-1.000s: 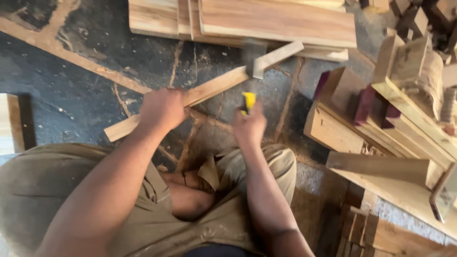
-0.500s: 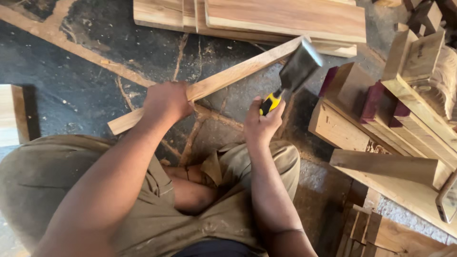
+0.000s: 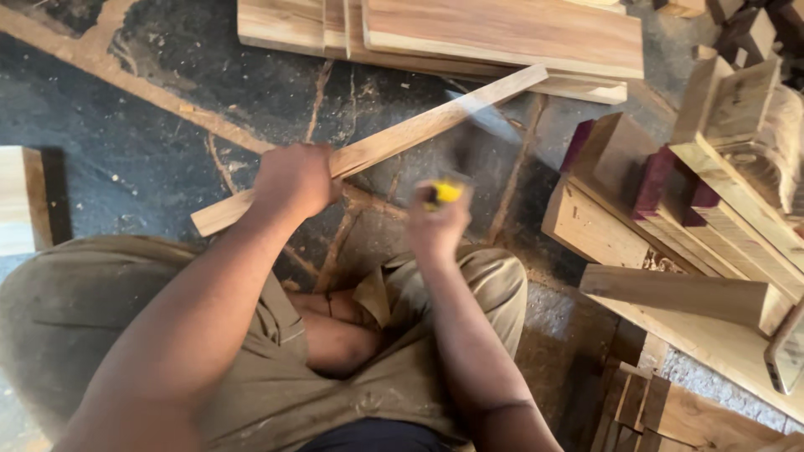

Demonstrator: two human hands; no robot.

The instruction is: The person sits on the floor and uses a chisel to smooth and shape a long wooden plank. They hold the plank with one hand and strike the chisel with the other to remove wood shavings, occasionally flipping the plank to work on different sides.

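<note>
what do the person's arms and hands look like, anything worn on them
Both arms are bare from the shoulder down: no sleeves, gloves, watch or bands show. The left hand and right hand are bare too. Lower down the person wears dusty khaki clothing, creased and smudged.

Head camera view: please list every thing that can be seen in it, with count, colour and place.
wooden strip: one, pale brown, lies slantwise across the middle, gripped by the left hand
tool with yellow handle: one, yellow handle with a blurred grey head, in the right hand, beside the strip
flat boards: several, light brown, stacked at the top
wooden blocks and frames: many, brown, some with dark red ends, piled at the right
plank: one, pale, at the left edge
floor: dark grey, cracked, with sawdust
trousers: khaki, on the folded legs at the bottom
left hand: closed around the strip
right hand: closed around the yellow handle
</note>
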